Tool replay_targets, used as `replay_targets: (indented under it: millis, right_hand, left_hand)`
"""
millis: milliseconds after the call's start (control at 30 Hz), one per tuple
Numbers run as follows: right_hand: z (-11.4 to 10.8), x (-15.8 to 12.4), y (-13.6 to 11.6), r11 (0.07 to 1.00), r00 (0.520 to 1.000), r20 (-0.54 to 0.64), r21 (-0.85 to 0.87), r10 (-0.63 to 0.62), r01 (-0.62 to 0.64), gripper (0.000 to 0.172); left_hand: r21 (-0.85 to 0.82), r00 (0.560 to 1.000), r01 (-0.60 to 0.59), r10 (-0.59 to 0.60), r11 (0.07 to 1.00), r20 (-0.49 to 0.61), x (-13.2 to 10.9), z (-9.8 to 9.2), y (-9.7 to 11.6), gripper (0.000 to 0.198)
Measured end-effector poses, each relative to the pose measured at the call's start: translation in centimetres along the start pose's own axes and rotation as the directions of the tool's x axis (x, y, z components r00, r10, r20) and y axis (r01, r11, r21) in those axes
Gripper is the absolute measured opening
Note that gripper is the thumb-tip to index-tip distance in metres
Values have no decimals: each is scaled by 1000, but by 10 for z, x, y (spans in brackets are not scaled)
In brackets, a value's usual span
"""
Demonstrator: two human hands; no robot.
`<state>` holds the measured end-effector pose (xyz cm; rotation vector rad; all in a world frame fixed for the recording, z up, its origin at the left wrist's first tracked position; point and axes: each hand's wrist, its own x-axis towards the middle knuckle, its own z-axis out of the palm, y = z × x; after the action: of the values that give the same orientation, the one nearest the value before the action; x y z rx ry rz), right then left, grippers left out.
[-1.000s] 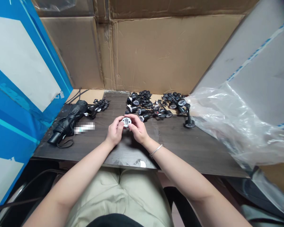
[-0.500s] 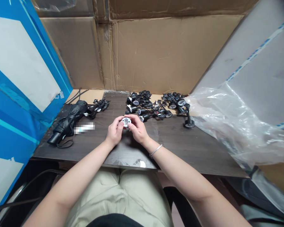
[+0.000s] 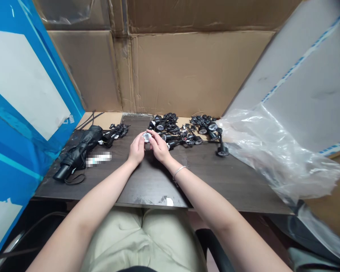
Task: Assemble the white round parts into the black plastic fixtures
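Observation:
Between my two hands is a small round part with a white face [image 3: 146, 137], its face turned up toward me. My left hand [image 3: 137, 149] grips its left side, thumb at the near edge. On the other side my right hand [image 3: 159, 146] is closed round it, fingers over the far edge. Its underside is hidden by my hands. Just beyond and to the right lies a pile of black parts [image 3: 166, 122] with round, pale-faced ends and wires. A second such cluster [image 3: 205, 124] lies farther right, and a single black part [image 3: 222, 149] stands nearer me.
A folded black umbrella [image 3: 82, 149] lies on the dark table [image 3: 232, 181] at the left, beside a small black bundle [image 3: 116, 132]. Clear plastic sheeting [image 3: 286, 151] covers the right side. Cardboard [image 3: 198, 71] walls the back, and a blue panel [image 3: 5, 151] stands at the left.
My hands, still holding the round part, have moved slightly away from me over the table. The whole view has shifted a little.

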<state>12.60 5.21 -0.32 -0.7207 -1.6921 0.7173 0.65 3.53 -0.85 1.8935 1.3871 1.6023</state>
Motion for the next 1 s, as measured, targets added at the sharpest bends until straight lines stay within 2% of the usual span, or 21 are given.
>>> replay_targets:
  millis: [167, 300, 600, 833, 1000]
  right_hand:
    - [11, 21, 15, 999, 996, -81, -2, 40, -40, 37]
    - [21, 29, 22, 995, 983, -152, 14, 103, -102, 37]
    - [15, 13, 23, 985, 982, -107, 93, 157, -148, 39]
    - [19, 9, 15, 977, 981, -70, 128, 182, -172, 40]
    - [19, 8, 14, 978, 981, -72, 114, 182, -173, 39]
  left_hand:
    - [80, 991, -83, 91, 993, -103, 25, 11, -19, 49]
    - [116, 989, -49, 64, 992, -133, 35, 13, -26, 49]
    - [52, 999, 4, -2, 999, -40, 21, 8, -21, 44]
    - [-6, 997, 24, -24, 1000, -73, 14, 3, -17, 45]
    - [-56, 996, 83, -85, 995, -34, 14, 1, -15, 51]
